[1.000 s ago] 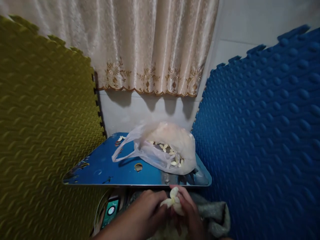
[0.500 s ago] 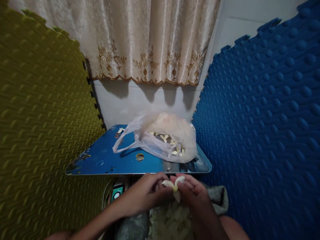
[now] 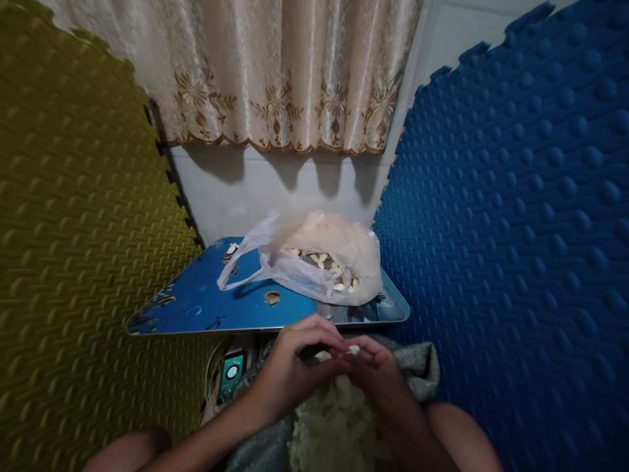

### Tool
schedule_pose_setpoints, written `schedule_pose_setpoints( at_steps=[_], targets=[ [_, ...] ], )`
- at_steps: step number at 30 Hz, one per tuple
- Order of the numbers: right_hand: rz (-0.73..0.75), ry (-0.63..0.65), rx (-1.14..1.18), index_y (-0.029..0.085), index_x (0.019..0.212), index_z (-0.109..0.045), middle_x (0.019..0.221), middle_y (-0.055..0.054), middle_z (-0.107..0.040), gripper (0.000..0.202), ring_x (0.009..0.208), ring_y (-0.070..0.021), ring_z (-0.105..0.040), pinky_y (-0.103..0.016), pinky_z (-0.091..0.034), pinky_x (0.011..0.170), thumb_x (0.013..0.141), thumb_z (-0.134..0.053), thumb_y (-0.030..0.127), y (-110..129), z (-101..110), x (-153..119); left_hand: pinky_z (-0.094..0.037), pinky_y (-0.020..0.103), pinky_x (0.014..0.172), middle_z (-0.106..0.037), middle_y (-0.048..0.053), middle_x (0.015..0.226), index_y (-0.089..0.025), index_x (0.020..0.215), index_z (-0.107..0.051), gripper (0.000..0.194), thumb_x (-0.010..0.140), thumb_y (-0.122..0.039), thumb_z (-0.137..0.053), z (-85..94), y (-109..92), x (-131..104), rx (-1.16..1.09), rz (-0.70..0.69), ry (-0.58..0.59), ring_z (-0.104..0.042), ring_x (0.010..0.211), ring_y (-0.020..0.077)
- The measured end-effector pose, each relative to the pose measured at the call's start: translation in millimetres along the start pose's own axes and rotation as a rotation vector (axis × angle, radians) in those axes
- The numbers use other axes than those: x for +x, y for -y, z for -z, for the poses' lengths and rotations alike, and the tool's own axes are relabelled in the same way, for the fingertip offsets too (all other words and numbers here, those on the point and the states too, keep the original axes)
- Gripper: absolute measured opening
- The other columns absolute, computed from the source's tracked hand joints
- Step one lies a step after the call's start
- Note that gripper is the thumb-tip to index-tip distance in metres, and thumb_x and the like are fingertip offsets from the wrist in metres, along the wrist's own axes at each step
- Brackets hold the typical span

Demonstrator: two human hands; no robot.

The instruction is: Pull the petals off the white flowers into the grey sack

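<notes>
My left hand (image 3: 307, 351) and my right hand (image 3: 371, 360) meet at the fingertips just in front of the table edge. Between them is a small white petal-like piece (image 3: 354, 350), pinched by the right fingers. Left fingers are closed at the tips against the same spot; what they grip is hidden. Below the hands lies a heap of pale pieces (image 3: 334, 426) in a grey-green sack (image 3: 417, 367). A translucent plastic bag (image 3: 354, 255) with similar white pieces (image 3: 339, 286) in its opening rests on the blue table (image 3: 196, 295).
A yellow foam mat (image 3: 88, 196) stands at the left, a blue foam mat (image 3: 515, 196) at the right. A curtain (image 3: 295, 72) hangs behind the table. Below its left part lies a phone (image 3: 232, 372) with a lit green screen and a cable.
The fingertips have come together, and the spread white piece between them is now mostly covered. My left hand's fingers have risen slightly. The whole view has shifted a little.
</notes>
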State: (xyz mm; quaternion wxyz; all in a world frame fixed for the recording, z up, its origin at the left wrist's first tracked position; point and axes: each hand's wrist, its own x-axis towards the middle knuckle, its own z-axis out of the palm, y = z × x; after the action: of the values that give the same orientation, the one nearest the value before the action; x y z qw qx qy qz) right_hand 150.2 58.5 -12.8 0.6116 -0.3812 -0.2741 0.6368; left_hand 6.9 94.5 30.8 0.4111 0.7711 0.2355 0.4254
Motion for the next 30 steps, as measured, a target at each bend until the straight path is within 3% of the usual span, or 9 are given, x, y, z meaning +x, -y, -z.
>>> schedule_pose_setpoints(
  at_steps=[3, 8, 9, 12, 14, 17, 20, 24, 30],
  targets=[
    [0.002, 0.002, 0.026, 0.014, 0.076, -0.066, 0.061, -0.001, -0.069, 0.034, 0.049, -0.0098, -0.061, -0.018, -0.046, 0.049, 0.054, -0.083, 0.031, 1, 3, 1, -0.045, 0.026, 0.071, -0.063, 0.005, 0.078, -0.015, 0.069, -0.068, 0.008, 0.076, -0.020, -0.067, 0.2, -2, 0, -0.051, 0.004, -0.092, -0.060, 0.076, 0.0157],
    [0.068, -0.181, 0.102, 0.017, 0.079, -0.063, 0.075, -0.002, -0.072, 0.037, 0.064, -0.0140, -0.066, -0.023, -0.051, 0.064, 0.052, -0.083, 0.032, 9, 14, 9, -0.045, 0.022, 0.070, -0.064, 0.001, 0.075, -0.019, 0.070, -0.064, 0.009, 0.079, -0.018, -0.061, 13.4, -16, 1, -0.097, 0.008, -0.288, -0.059, 0.077, 0.0138],
    [0.075, -0.191, 0.104, 0.018, 0.077, -0.063, 0.074, -0.002, -0.072, 0.036, 0.063, -0.0138, -0.066, -0.022, -0.051, 0.063, 0.051, -0.083, 0.032, 11, 16, 9, -0.045, 0.021, 0.068, -0.064, 0.000, 0.075, -0.020, 0.072, -0.065, 0.009, 0.080, -0.019, -0.061, 16.1, -20, 2, -0.103, 0.037, -0.231, -0.059, 0.075, 0.0135],
    [0.063, -0.178, 0.105, 0.017, 0.078, -0.062, 0.074, -0.003, -0.072, 0.032, 0.062, -0.0147, -0.066, -0.023, -0.050, 0.059, 0.056, -0.081, 0.029, 17, 17, 3, -0.046, 0.023, 0.068, -0.069, 0.002, 0.079, -0.021, 0.080, -0.071, 0.006, 0.077, -0.022, -0.066, 17.9, -25, 2, -0.017, 0.119, 0.133, -0.062, 0.075, 0.0153],
    [0.046, -0.159, 0.101, 0.017, 0.080, -0.061, 0.075, -0.003, -0.072, 0.028, 0.060, -0.0143, -0.066, -0.022, -0.048, 0.055, 0.061, -0.078, 0.029, 18, 16, -2, -0.046, 0.026, 0.072, -0.070, 0.003, 0.082, -0.021, 0.086, -0.072, 0.012, 0.076, -0.025, -0.067, 13.0, -22, 0, 0.112, 0.090, 0.244, -0.062, 0.077, 0.0172],
    [0.033, -0.129, 0.090, 0.017, 0.077, -0.060, 0.071, -0.001, -0.071, 0.027, 0.058, -0.0130, -0.065, -0.021, -0.047, 0.056, 0.061, -0.078, 0.030, 16, 15, -7, -0.044, 0.029, 0.074, -0.069, 0.005, 0.084, -0.020, 0.088, -0.071, 0.015, 0.081, -0.028, -0.061, 1.9, -12, -3, 0.281, -0.004, 0.106, -0.060, 0.080, 0.0183],
    [0.009, -0.076, 0.062, 0.015, 0.074, -0.062, 0.067, -0.002, -0.071, 0.027, 0.058, -0.0141, -0.064, -0.023, -0.048, 0.058, 0.059, -0.080, 0.030, 14, 14, -9, -0.043, 0.030, 0.076, -0.068, 0.007, 0.090, -0.019, 0.093, -0.068, 0.019, 0.079, -0.030, -0.063, -6.9, -5, -5, 0.348, 0.011, -0.004, -0.059, 0.086, 0.0200],
    [0.015, -0.012, 0.007, 0.016, 0.077, -0.067, 0.072, -0.004, -0.072, 0.020, 0.064, -0.0167, -0.066, -0.026, -0.048, 0.062, 0.066, -0.075, 0.030, 12, 11, -12, -0.043, 0.027, 0.071, -0.067, 0.005, 0.084, -0.018, 0.088, -0.068, 0.018, 0.076, -0.031, -0.065, -10.5, -1, -2, 0.277, 0.173, 0.049, -0.058, 0.077, 0.0179],
    [0.094, -0.012, -0.113, 0.018, 0.091, -0.067, 0.089, -0.006, -0.072, 0.033, 0.077, -0.0206, -0.068, -0.031, -0.049, 0.071, 0.062, -0.078, 0.028, 8, 8, -15, -0.032, 0.021, 0.051, -0.052, -0.002, 0.061, -0.012, 0.088, -0.067, 0.032, 0.074, -0.041, -0.064, -4.9, 5, 1, 0.095, 0.453, 0.140, -0.044, 0.056, 0.0109]
  ],
)
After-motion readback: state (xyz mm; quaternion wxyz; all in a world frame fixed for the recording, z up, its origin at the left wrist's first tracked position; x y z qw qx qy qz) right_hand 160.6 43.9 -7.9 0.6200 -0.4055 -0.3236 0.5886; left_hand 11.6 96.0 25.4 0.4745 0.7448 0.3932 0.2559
